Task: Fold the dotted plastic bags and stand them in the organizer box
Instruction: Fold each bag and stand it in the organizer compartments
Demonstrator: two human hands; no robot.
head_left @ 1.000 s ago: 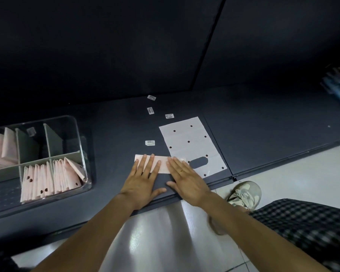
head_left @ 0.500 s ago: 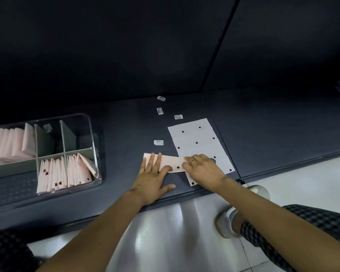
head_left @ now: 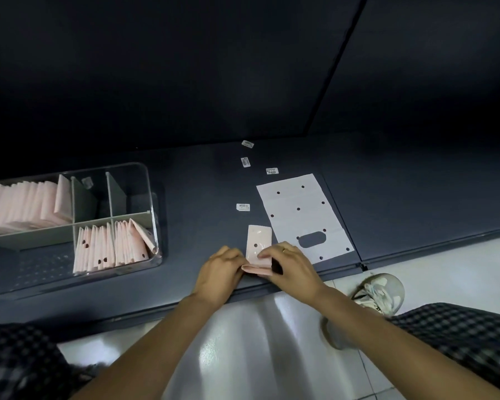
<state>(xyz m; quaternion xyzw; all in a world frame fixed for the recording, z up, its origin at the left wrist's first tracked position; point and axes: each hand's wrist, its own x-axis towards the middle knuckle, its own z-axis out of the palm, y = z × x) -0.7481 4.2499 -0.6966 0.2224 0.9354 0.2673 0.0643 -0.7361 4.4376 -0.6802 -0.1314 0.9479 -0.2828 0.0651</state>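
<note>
You pinch the strip (head_left: 259, 245) with both hands (head_left: 224, 269) (head_left: 290, 264) (mid-fold); next, stand it in the box (head_left: 153, 215), left of you.

A pale pink folded bag (head_left: 259, 246), a narrow strip showing one dark dot, lies near the front edge of the dark tabletop (head_left: 416, 197), its near end curled upward. Just right of it a flat white dotted bag (head_left: 300, 215) with an oval handle hole lies spread out. The clear organizer box (head_left: 153, 203) at left holds rows of folded pink bags (head_left: 110, 246) standing upright.
</note>
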